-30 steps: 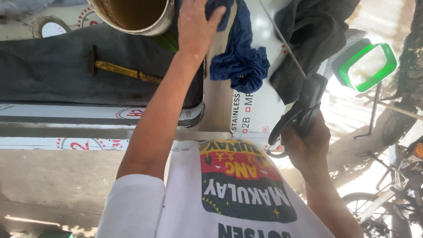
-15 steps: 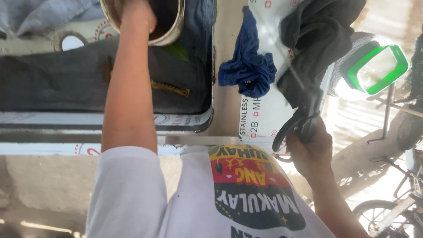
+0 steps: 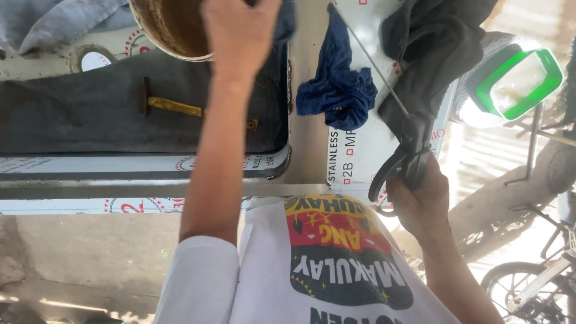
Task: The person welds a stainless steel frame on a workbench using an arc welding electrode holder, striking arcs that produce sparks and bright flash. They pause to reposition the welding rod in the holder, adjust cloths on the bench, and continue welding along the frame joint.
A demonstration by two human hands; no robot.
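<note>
- Scissors (image 3: 403, 157), black-handled, sit in your right hand (image 3: 420, 201) at the right edge of the steel counter (image 3: 309, 120), with the long thin blade running up and to the left across the counter's white protective film.
- Your right hand's fingers are closed around the handle loops; the blades lie together as one thin line.
- Black cloth (image 3: 432, 54) hangs just above the scissors' pivot and touches the handles' upper end.
- Your left hand (image 3: 240, 30) reaches up to the round metal pot (image 3: 171, 27) at the top of the view. The fingers curl over the pot's rim on its right side; whether they grip it firmly cannot be told, since the fingertips run out of view.
- The pot is brown and stained inside and stands at the far end of the dark sink basin (image 3: 90, 114).
- A brass-coloured tool (image 3: 174, 107) with a dark head lies flat in the basin, well apart from your left hand.
- A blue rag (image 3: 336, 90) lies crumpled on the counter between the basin and the scissors, touching neither hand.
- A green-rimmed container (image 3: 519, 78) stands beyond the counter's right edge.
- A bicycle wheel (image 3: 528, 297) shows at the lower right, on the ground.
</note>
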